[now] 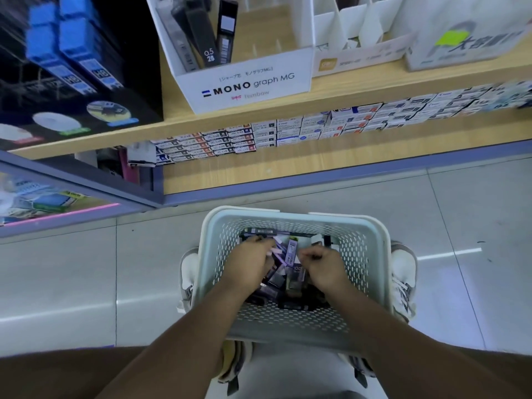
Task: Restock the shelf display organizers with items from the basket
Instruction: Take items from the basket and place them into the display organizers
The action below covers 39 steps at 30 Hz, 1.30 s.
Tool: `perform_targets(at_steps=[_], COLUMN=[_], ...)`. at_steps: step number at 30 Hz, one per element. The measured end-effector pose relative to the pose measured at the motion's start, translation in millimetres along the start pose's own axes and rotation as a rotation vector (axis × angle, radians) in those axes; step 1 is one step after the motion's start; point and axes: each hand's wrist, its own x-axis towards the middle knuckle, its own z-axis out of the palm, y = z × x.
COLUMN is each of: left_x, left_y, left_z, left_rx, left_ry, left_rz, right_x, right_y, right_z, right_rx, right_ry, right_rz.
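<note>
You are at the picking step. Both your hands are down in the basket, which sits on the floor between your shoes, right below the front edge of the wooden shelf.

Your left hand has its fingers bent down onto the pile. A pale pack pokes out from under them, but I cannot tell if you grip it. Your right hand is curled tight and looks like it pinches a small dark pack between thumb and fingers.

The basket holds a jumble of lead packs, mostly dark and purple, heaped in the middle and toward the far wall.

Up on the shelf, the MONO graph MG box stands at the front edge. Only its left corner has lead cases standing in it. The rest shows bare slots. Just beside it on the right, the white divided organizer looks nearly bare too. At the left end, a black display holds blue HB packs.

Next, I think you need to get a firm hold on packs of one kind, lift them out, and stand them upright in a bare slot that matches.
</note>
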Motion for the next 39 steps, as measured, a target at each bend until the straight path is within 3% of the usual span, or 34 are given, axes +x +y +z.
perform_targets(at_steps=[6, 9, 18, 25, 30, 34, 39], left_x=[-5.6, -10.9, -33.1, -53.1, -62.3, -67.9, -73.5], left_y=[12.3, 16.7, 37.8, 53.7, 67.7, 75.7, 85.4], left_z=[-26.9, -32.3, -37.1, -44.3, -47.4, -49.0, -52.6], left_rx=[-0.525, -0.629, -0.551, -0.354, -0.34, -0.265, -0.281], left_ry=[0.054, 0.072, 0.103, 0.165, 0.199, 0.226, 0.269], left_rz=[-0.248, -0.314, -0.457, -0.327, -0.258, -0.227, -0.22], right_x=[-11.8, -24.4, -56.1, -67.5, -69.8, -76.7, -94.1], right_y=[-14.6, -26.3, -50.4, -55.2, -54.3, -60.0, -77.2], right_z=[-5.4, -13.2, -16.7, -6.1, 2.4, 7.5, 6.3], right_rx=[0.09, 0.154, 0.379, 0.338, 0.314, 0.386, 0.399], right_ry=[-0.075, -0.109, -0.15, 0.065, 0.179, 0.203, 0.102], right_rz=[-0.009, 0.009, 0.056, 0.027, 0.013, 0.045, -0.031])
